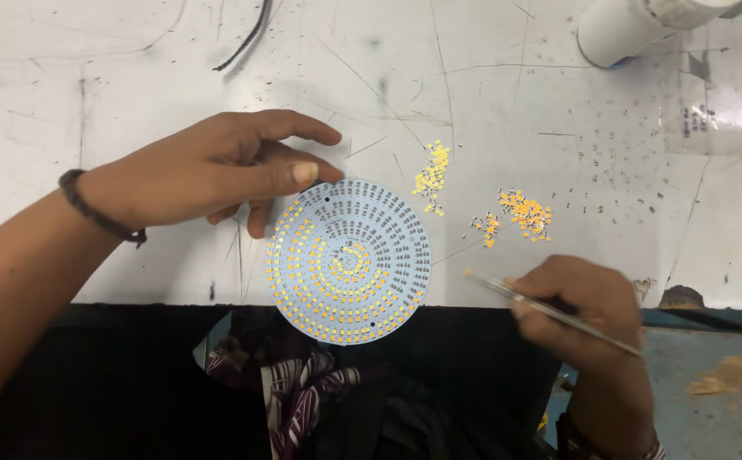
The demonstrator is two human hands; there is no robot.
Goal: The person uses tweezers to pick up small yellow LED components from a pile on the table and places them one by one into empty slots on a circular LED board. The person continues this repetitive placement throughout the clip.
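Small heaps of yellow chips (520,213) were scattered on the scuffed white table (132,77), right of the round circuit board (348,260), which overhung the near edge. The board's rim was steadied by the left hand (209,170), fingers loosely spread. Thin metal tweezers (550,311) were pinched in the right hand (584,311).

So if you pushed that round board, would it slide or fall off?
The round board looks thin, flat and stiff, so it would probably slide rather than roll. Its lower edge hangs past the table edge, so a push that way might tip it off. The left hand steadies its rim; loose yellow chips could scatter.
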